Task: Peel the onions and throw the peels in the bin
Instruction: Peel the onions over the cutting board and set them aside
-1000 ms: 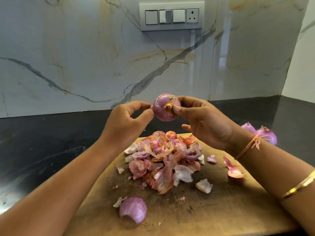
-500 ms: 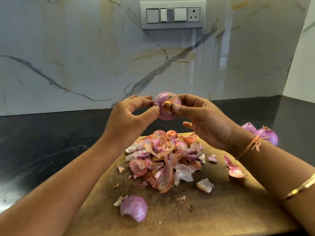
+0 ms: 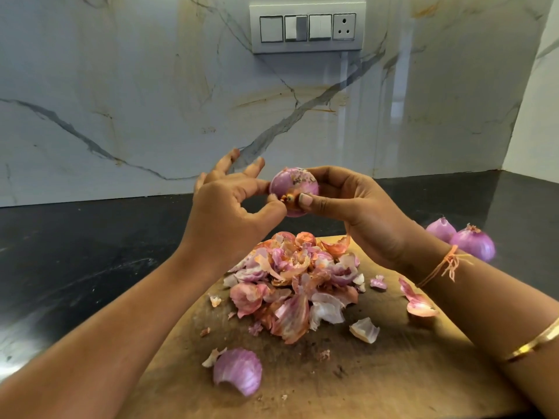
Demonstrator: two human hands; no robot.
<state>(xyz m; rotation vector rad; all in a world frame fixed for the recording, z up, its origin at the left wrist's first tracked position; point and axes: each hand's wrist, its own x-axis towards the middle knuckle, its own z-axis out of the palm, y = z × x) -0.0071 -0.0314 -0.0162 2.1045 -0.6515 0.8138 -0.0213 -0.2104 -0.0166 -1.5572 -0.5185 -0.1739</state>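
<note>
The onion [image 3: 293, 192] is held in the air above the 12 o'clock edge of the cutting board [image 3: 393, 373], between both hands.

Right hand [image 3: 357, 207]: the fingers curl round the far and right sides of the onion. The thumb presses on the near face, just beside the orange root end.

Left hand [image 3: 230, 213]: the thumb and forefinger pinch at the root end, on the onion's 7 o'clock side. The other three fingers are spread and point up and away from the onion.

The onion's top, at 12 o'clock, carries a patch of dry skin.

The pile of peels [image 3: 296, 279] lies on the board from centre towards 12 o'clock. A large curved peel [image 3: 239, 370] lies apart at 7 o'clock, and a pink peel [image 3: 419, 303] at 3 o'clock, near the right wrist.

Two more onions [image 3: 473, 244] sit touching each other on the dark counter [image 3: 75, 252], at 2 o'clock off the board.

A switch panel [image 3: 307, 28] is mounted on the marble wall at 12 o'clock.
</note>
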